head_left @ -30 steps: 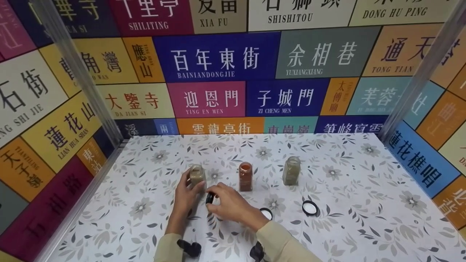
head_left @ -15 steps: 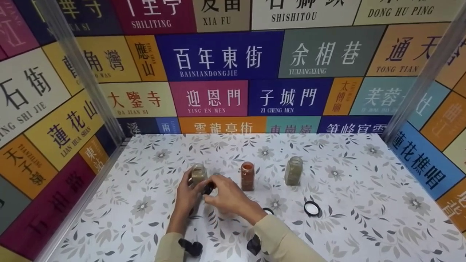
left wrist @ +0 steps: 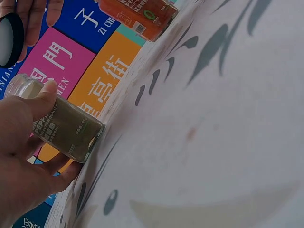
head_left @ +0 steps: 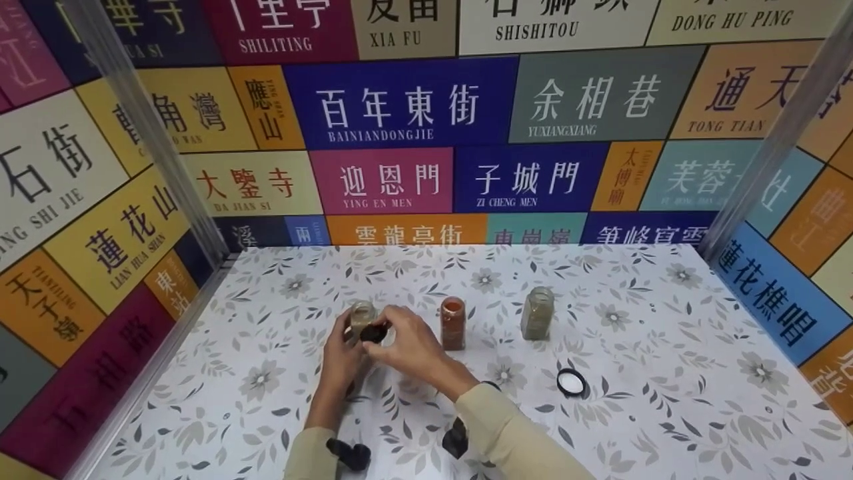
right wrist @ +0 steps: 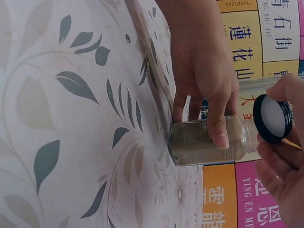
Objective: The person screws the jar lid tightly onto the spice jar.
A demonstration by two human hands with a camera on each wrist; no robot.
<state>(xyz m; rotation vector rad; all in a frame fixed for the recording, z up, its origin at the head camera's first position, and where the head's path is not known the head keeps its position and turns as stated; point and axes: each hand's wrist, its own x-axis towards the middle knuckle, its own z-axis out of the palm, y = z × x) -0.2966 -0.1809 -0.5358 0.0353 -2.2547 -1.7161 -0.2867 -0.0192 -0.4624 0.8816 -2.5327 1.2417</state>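
Observation:
My left hand grips an open glass pepper jar of grey-brown powder, which stands upright on the table at the left. Thumb and fingers wrap its sides, and the threaded neck is bare in the right wrist view. Between thumb and fingers, my right hand pinches a black screw lid with a white liner. That lid is tilted, close beside the jar's mouth. An uncapped jar of orange-red powder stands to the right of my hands. Farther right is an uncapped jar of greenish powder.
A black-rimmed lid lies white side up on the floral-patterned table. Another lid is almost hidden by my right sleeve. Panels with colourful lettered signs enclose the back and sides.
My right hand has carried the lid leftward and up to the jar's mouth, turning it on the way. My right sleeve now covers most of one table lid. The left hand keeps its hold.

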